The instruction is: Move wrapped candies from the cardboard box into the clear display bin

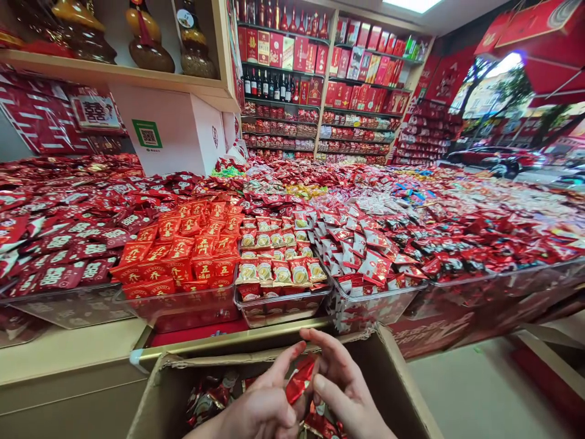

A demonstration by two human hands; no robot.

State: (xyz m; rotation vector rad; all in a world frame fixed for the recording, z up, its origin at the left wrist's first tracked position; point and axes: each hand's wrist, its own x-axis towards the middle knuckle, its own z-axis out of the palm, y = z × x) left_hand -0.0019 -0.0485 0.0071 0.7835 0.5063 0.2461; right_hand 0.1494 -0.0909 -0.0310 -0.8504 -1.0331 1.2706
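Note:
Over an open cardboard box (402, 381) at the bottom centre, my left hand (265, 402) and my right hand (340, 387) come together around a small red wrapped packet (300, 379). The packet sits between the fingers of both hands, which are closed on it. More red and dark wrapped packets (210, 396) lie inside the box, partly covered by my hands. Just beyond the box stands a clear bin (283, 310) of packets with pale yellow fronts, beside stacked bright red packets (178, 262).
Clear bins of red packets (375, 268) stretch across the display. A wooden shelf (137, 70) with gourd-shaped bottles juts out at upper left. Shelves of bottles and boxes (286, 52) stand behind. A gold-coloured edge (228, 341) runs behind the box.

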